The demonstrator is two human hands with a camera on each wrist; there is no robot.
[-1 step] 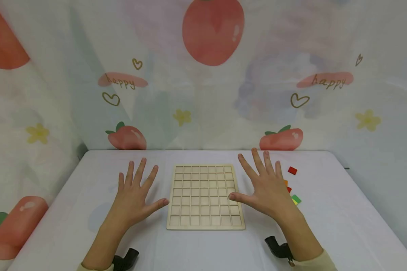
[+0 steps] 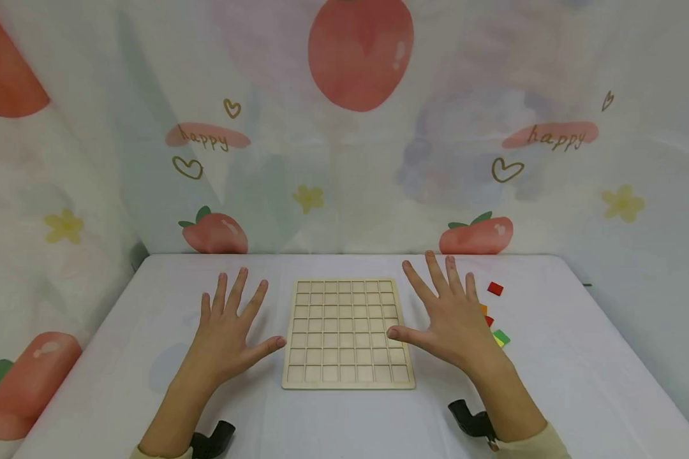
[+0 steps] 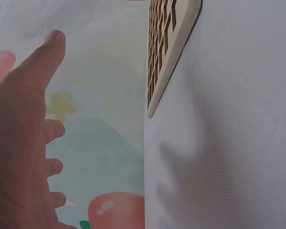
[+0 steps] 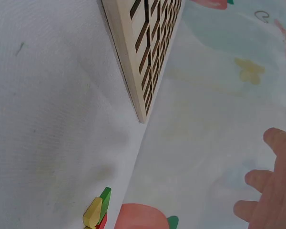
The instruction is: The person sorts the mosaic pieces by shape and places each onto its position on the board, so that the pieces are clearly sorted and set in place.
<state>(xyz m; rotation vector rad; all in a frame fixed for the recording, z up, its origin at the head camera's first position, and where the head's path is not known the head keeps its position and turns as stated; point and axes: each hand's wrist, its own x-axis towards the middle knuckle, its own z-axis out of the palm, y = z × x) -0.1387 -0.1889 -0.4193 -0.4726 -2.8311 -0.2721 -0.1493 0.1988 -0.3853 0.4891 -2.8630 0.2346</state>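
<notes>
A pale wooden board (image 2: pixel 347 385) with a grid of square recesses lies flat in the middle of the white table. To its left, my left hand (image 2: pixel 224 338) is spread with straight fingers, its thumb tip close by the board's left edge. My right hand (image 2: pixel 450 322) is spread too, and its thumb overlaps the board's right edge in the head view. Both hands hold nothing. Beside the right hand lie small coloured tiles: a red tile (image 2: pixel 496 289), a green tile (image 2: pixel 502 336) and an orange tile (image 2: pixel 484 310), some partly hidden by that hand. The right wrist view shows a yellow tile (image 4: pixel 92 213) against a green one.
The white tabletop (image 2: pixel 557 382) ends at a patterned cloth backdrop (image 2: pixel 344 159) with printed fruit, flowers and hearts. Black curved pieces, a left one (image 2: pixel 218 438) and a right one (image 2: pixel 469 419), sit at the wrists by the sleeves.
</notes>
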